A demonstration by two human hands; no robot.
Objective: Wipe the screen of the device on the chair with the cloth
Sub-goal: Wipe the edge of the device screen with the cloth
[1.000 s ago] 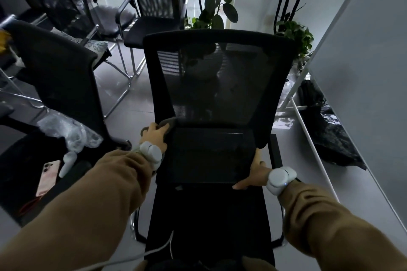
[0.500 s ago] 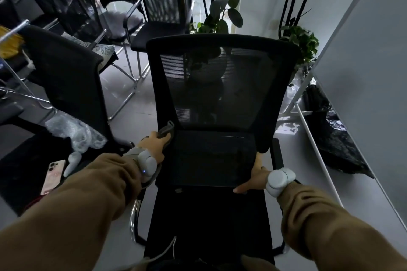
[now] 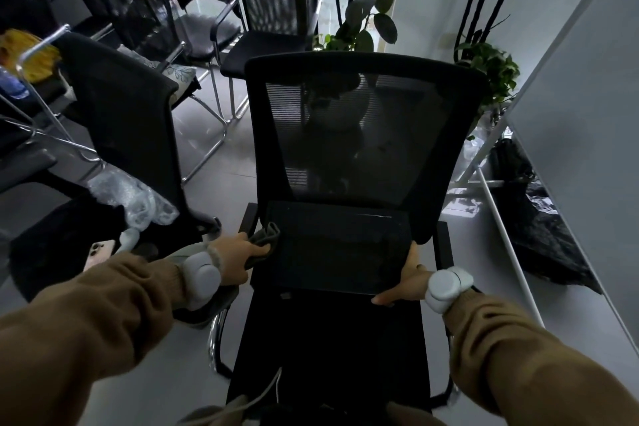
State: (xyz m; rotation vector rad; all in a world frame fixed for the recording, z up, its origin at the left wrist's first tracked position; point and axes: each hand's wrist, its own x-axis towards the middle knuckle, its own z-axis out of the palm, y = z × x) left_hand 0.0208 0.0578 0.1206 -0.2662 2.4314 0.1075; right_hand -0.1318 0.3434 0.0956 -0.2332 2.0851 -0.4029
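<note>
Tablet [image 3: 337, 249], dark-screened, leans against the mesh backrest of the black office chair [image 3: 363, 121], its lower edge resting on the seat. From the head camera, the left hand [image 3: 237, 252] sits at the tablet's left edge with its fingers closed around a bunched grey cloth [image 3: 264, 240]; the cloth touches the screen's left border and one fold sticks up above the hand. The right hand [image 3: 406, 282] grips the tablet's lower right corner, thumb along the bottom edge and fingers up the right side, clamped on the frame. Both wrists carry rounded white wrist devices, the left one [image 3: 202, 278] and the right one [image 3: 447, 285], above brown sleeves [image 3: 103, 322]. A white cable [image 3: 266, 391] trails over the front of the seat. On the neighbouring dark chair seat [image 3: 62, 239] to the left lie a phone [image 3: 100, 252], a small white object just beside it, and crumpled clear plastic wrap [image 3: 133, 197]. Leafy potted plants [image 3: 491, 69] stand behind the backrest near the white wall.
</note>
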